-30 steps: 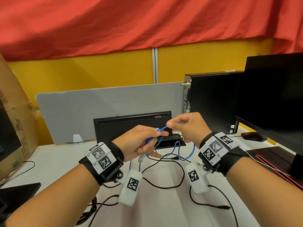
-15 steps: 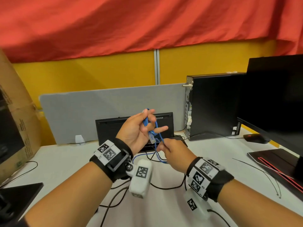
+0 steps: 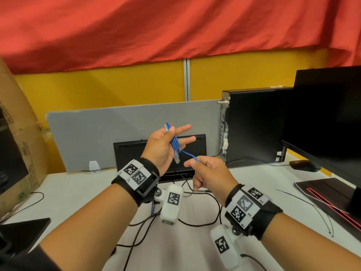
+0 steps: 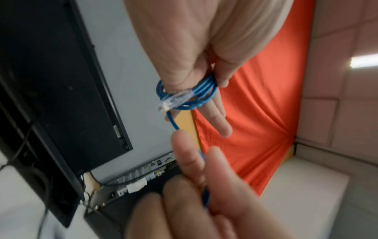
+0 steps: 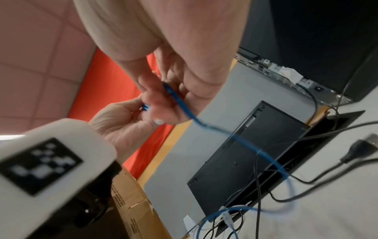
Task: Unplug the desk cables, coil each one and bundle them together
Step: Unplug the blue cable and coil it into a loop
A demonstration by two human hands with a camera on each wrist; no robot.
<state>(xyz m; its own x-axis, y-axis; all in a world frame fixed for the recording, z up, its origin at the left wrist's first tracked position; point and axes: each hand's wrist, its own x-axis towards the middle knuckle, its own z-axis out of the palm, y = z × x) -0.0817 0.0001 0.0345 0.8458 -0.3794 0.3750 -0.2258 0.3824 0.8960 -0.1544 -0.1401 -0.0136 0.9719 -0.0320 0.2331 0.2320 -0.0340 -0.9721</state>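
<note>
Right now both hands are raised over the white desk (image 3: 82, 192), in the middle of the head view. The left hand (image 3: 162, 147) is turned palm up with a blue cable (image 3: 174, 143) looped into a small coil across it — the thumb presses the loops against the palm while the longer fingers (image 3: 185, 128) stick out straight toward the grey divider (image 3: 117, 130). One clear plug (image 3: 176, 158) dangles from the bottom of the coil; in the left wrist view that plug (image 4: 175, 100) lies across the blue loops (image 4: 196, 92).

Just below and to the right, the right hand (image 3: 211, 175) pinches the loose run of the same cable between thumb and fingertips, the other fingers curled in. From the right wrist view the blue strand (image 5: 184, 106) leaves those fingers and trails down to the desk at the lower right of the frame, where it curls among black cables (image 5: 306, 181) beside a black box (image 5: 245, 153) — a second clear plug (image 5: 227, 216) shows there.

On the right of the head view stand a black computer tower (image 3: 256, 124) and a dark monitor (image 3: 328, 114); a cardboard box (image 3: 17, 133) leans at the left edge, and red cloth (image 3: 175, 26) hangs across the top.
</note>
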